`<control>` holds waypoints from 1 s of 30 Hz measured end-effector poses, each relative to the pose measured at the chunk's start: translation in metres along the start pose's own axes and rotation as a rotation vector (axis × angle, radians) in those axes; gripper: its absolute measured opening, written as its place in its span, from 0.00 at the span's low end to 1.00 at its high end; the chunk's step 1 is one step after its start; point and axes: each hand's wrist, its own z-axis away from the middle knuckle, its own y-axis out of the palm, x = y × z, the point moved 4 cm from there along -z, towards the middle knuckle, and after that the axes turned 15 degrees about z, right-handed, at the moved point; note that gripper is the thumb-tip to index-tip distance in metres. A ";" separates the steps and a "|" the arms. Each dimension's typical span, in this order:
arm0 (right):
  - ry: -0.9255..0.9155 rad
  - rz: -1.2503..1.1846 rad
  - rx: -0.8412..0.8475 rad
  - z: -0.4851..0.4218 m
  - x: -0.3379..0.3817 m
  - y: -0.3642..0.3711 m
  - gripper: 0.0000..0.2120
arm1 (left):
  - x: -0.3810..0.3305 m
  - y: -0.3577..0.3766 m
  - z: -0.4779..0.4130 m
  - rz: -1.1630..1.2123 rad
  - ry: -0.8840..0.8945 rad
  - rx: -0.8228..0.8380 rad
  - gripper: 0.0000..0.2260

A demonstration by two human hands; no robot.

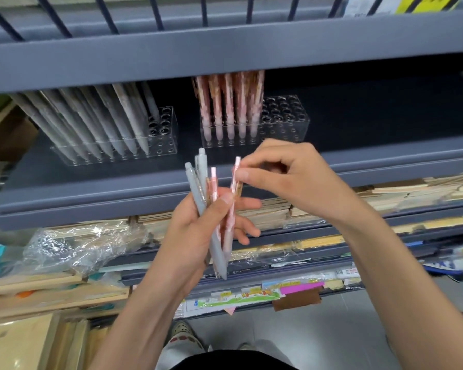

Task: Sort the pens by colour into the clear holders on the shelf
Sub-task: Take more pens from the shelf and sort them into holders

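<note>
sorting partway. grey holder (pixel 169 145) near shelf (pixel 385 158) left end was nearly full; pink holder (pixel 286 121) mid-shelf was half filled. left hand (pixel 195 231) gripped mixed bundle (pixel 202 180) before shelf front edge. right hand (pixel 289 177) fingers (pixel 251 175) pinched pink pen (pixel 231 206) still in bundle.

Clear holders on the shelf (pixel 385 158): two, a left holder (pixel 169 121) and a right holder (pixel 292 116). Grey pens in the left holder (pixel 91 124): about eight in the front row, too blurred for an exact count. Pink pens in the right holder (pixel 229 102): five in the front row, with more behind that cannot be counted. Hands: two. The left hand (pixel 193 231) grips a bundle (pixel 219 260) of three grey tops and two pink pens. One pink pen (pixel 235 169) is pinched by the right hand (pixel 292 177).
</note>
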 end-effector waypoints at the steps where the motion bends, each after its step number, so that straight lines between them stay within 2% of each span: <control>1: 0.013 -0.053 0.012 0.001 -0.001 0.000 0.06 | 0.001 0.002 0.000 0.005 -0.008 0.019 0.10; 4: 0.049 -0.192 -0.010 0.003 -0.005 -0.002 0.08 | 0.002 0.005 0.000 0.005 -0.018 0.045 0.10; 7: 0.034 -0.339 -0.090 0.006 -0.010 -0.007 0.03 | 0.002 0.005 -0.001 0.058 -0.027 -0.015 0.10; 11: 0.122 -0.689 -0.371 0.008 -0.027 -0.032 0.08 | 0.003 -0.007 0.001 0.012 -0.007 -0.151 0.10; 14: 0.103 -0.787 -0.583 0.002 -0.034 -0.056 0.06 | 0.000 -0.014 0.003 -0.018 0.025 -0.197 0.12; 17: 0.114 -0.656 -0.776 -0.009 -0.039 -0.075 0.04 | -0.005 -0.014 0.004 0.015 0.028 -0.203 0.14; 20: 0.087 -0.501 -0.830 -0.022 -0.039 -0.082 0.06 | -0.006 -0.012 0.007 -0.022 0.024 -0.150 0.13; 22: 0.051 -0.464 -0.790 -0.032 -0.037 -0.079 0.09 | -0.007 -0.010 0.010 -0.064 0.032 -0.117 0.12; 26: 0.097 -0.419 -0.684 -0.054 -0.039 -0.072 0.06 | -0.005 -0.014 0.011 -0.072 0.035 -0.182 0.11; 30: 0.207 -0.013 -0.580 -0.075 -0.042 -0.066 0.05 | -0.006 -0.022 0.013 -0.013 0.040 -0.237 0.09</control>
